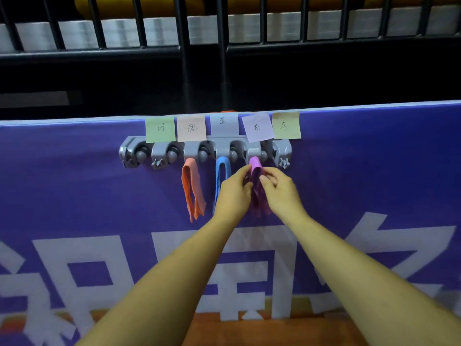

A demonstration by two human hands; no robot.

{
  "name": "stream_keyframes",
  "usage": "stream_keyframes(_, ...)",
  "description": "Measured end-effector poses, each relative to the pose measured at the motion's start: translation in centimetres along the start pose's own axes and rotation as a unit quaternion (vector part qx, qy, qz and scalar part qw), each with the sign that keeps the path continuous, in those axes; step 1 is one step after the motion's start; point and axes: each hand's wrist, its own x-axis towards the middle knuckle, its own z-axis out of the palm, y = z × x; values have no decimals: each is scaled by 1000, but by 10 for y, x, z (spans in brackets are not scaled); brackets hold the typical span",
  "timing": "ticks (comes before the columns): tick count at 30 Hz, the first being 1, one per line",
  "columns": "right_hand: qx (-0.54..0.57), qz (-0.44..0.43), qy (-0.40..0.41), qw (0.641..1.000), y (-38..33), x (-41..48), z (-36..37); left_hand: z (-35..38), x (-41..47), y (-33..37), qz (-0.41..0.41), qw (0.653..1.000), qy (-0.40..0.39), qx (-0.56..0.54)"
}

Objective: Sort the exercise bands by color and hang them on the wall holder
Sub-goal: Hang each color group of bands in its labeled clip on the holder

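Observation:
A grey wall holder [207, 143] with several hooks is fixed to a purple banner. Sticky notes above it mark colours: green [160, 129], pink [191, 128], blue [224, 124], purple [257, 127], yellow [286, 125]. An orange band [192, 188] hangs from the third hook. A blue band [222, 168] hangs beside it, partly hidden by my left hand. A purple band [255, 164] loops over the fourth hook. My left hand [234, 193] and my right hand [280, 191] both pinch the purple band just below the hook.
The purple banner [87, 196] with large white characters covers a barrier. Behind it stands a black metal railing [184, 53]. The two left hooks and the rightmost hook [283, 156] carry nothing.

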Motion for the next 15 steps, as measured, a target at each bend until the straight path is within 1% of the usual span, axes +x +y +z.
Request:
stream_keyframes(7,-122,38,-41,991,25,-39,4,-1,-40,-30,-37,998,-49,31)
stream_keyframes(10,-188,59,-23,980,40,-65,6,-9,-71,-53,-84,994,-58,31)
stream_keyframes(12,-207,82,-17,975,48,-86,9,-17,-95,-72,-118,989,-83,21)
stream_keyframes(15,-219,116,-41,968,65,-119,24,-32,-135,-105,-167,978,-125,22)
